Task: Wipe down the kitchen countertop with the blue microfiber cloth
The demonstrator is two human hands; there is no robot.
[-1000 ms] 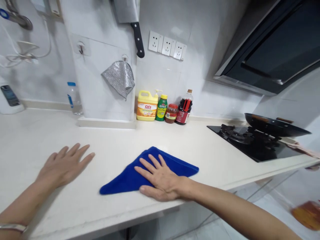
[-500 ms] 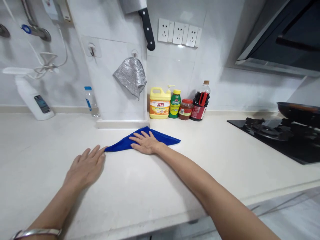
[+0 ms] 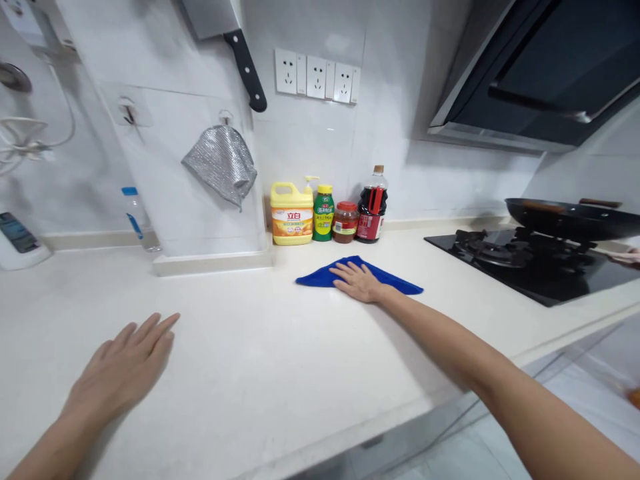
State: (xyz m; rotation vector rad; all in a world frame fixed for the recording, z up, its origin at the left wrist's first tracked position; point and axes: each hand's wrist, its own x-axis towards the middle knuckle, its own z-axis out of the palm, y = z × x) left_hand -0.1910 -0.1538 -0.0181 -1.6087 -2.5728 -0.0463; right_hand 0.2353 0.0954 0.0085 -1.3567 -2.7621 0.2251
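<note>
A blue cloth point(image 3: 320, 277), folded to a triangle, lies on the white countertop point(image 3: 240, 353) in front of the bottles. My right hand point(image 3: 361, 283) rests flat on its middle with fingers spread, pressing rather than gripping it. Over the left part of the counter is my left hand point(image 3: 125, 363), palm down, fingers stretched and holding nothing. A wide stretch of countertop separates it from the cloth.
Along the wall stand a yellow detergent jug point(image 3: 292, 220), a green bottle point(image 3: 324, 215), a red-lidded jar point(image 3: 345, 223) and a dark sauce bottle point(image 3: 371, 210). A gas stove point(image 3: 500, 263) with a wok point(image 3: 570, 217) is at right. A cleaver point(image 3: 246, 70) and silver cloth point(image 3: 223, 163) hang above.
The blue cloth has slid right along the counter under my right hand. My left hand has come away from the cloth's left corner. The view has turned rightward.
</note>
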